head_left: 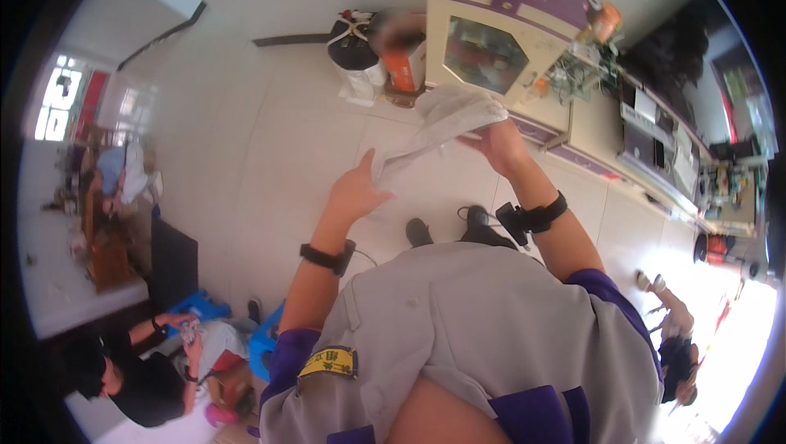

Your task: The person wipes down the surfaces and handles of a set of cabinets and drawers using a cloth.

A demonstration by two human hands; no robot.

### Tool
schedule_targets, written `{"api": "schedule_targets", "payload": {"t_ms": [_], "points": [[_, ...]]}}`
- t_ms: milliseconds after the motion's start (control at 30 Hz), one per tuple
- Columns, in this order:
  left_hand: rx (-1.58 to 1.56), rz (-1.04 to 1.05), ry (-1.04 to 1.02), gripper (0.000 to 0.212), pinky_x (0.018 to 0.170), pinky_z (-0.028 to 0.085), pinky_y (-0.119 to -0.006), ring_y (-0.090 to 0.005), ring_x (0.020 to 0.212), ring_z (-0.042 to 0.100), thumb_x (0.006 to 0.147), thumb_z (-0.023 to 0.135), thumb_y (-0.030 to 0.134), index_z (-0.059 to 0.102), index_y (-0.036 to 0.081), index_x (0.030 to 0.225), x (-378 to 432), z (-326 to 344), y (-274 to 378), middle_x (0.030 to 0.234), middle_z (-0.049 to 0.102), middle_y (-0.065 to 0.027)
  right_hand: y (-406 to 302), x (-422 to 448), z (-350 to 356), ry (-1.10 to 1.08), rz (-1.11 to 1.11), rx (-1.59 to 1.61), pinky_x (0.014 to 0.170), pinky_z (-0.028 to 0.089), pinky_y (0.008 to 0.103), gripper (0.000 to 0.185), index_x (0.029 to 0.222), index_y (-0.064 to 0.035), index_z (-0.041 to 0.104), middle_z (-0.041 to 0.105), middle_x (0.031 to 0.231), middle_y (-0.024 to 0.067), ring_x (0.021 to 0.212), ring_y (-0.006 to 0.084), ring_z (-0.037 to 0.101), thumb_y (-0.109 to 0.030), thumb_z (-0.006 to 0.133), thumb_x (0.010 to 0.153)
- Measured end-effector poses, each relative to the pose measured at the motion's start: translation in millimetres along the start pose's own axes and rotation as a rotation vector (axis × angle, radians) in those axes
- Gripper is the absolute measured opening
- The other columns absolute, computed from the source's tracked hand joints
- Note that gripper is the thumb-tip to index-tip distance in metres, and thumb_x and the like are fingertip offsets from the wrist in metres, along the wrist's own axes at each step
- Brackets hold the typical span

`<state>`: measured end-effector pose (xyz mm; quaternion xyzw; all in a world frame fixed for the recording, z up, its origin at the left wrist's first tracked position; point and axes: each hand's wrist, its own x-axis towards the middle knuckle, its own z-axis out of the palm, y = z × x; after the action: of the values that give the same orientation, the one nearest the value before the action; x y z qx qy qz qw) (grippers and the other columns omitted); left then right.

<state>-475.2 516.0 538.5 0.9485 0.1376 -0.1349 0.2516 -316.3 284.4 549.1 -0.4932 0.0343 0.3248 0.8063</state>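
Note:
A whitish cloth [430, 128] stretches between my hands over the tiled floor. My right hand [500, 143] grips its right end from beneath, near the cream and purple cabinet. At the cloth's lower left end is my left hand [359, 189], thumb and fingers spread around its edge; whether they pinch it cannot be made out. Each wrist wears a black strap, and the right one carries a small black device [513, 222].
A cream cabinet [540, 45] with a purple top stands ahead, beside a white bag [362, 79] and an orange and white box [402, 69]. A long low cabinet [599, 131] runs right. A seated person [153, 382] is lower left near blue stools [199, 306]; other people are farther off.

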Motion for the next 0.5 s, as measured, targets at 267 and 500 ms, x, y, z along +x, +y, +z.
{"api": "schedule_targets", "payload": {"t_ms": [267,500], "points": [[-0.901,-0.075,-0.186,0.048,0.093,0.048,-0.047,-0.0352,0.106,0.061,0.089,0.052,0.015,0.046,-0.003,0.133,123,30,0,0.116,0.062,-0.0232,-39,-10,-50,0.311,-0.648,-0.358,0.077,0.046,0.0244,0.034,0.105,-0.0072,0.048,0.056,0.092,0.0005,0.086,0.0085,0.054,-0.006,0.071,0.080],[-1.669,-0.367,0.144,0.049,0.107,0.039,-0.050,-0.0374,0.123,0.049,0.095,0.039,0.027,0.045,-0.004,0.133,205,3,151,0.132,0.053,-0.0208,-54,32,-166,0.520,-0.812,-0.839,0.084,0.047,0.0326,0.062,0.129,-0.0067,0.047,0.059,0.097,0.0137,0.094,0.0297,0.058,0.003,0.069,0.072]]}}
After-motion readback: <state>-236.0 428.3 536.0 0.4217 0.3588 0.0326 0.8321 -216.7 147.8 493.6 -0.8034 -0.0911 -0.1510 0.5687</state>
